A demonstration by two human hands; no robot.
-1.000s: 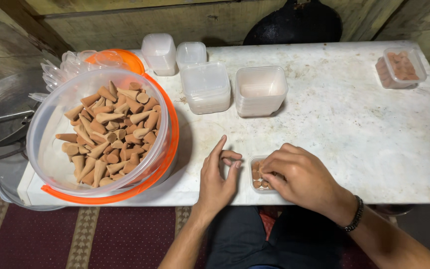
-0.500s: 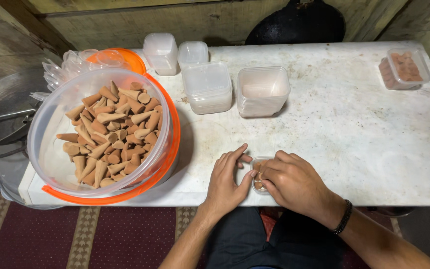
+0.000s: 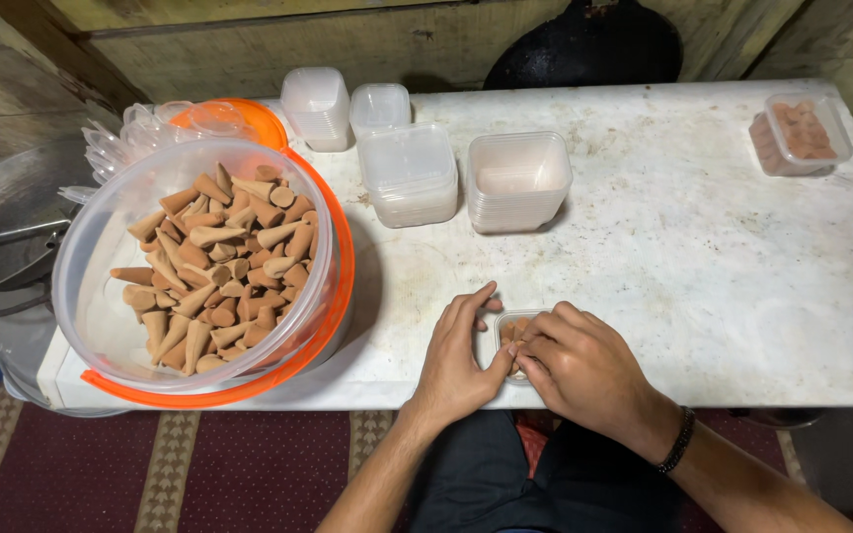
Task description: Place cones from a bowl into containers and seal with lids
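1. In the head view we see the left hand (image 3: 456,360) and the right hand (image 3: 580,370) meeting at the near edge of a white marble table (image 3: 703,266), both closed around a small clear container (image 3: 515,341).
2. The small clear container sits on the table just in front of the person's lap, between the two hands, and holds a few brown cones; most of it is hidden by the fingers.
3. The left hand's fingers lie together, slightly curled, pressed flat against the container's left side, with the thumb touching its near corner.
4. The right hand's fingers are bent and bunched over the container's top and right side; we cannot tell whether they pinch a cone or only the rim.
5. A dark beaded bracelet (image 3: 678,441) circles the right wrist.
6. Well to the left, a large clear tub (image 3: 91,306) full of brown cones (image 3: 219,266) rests tilted in an orange-rimmed basin (image 3: 333,286) that overhangs the table's left end.
7. Further back stand stacks of empty clear containers: one (image 3: 409,173) beside another (image 3: 517,181) mid-table, two smaller stacks (image 3: 316,104) behind them.
8. At the far right corner sits a filled container (image 3: 800,133) of cones, well apart from the hands.
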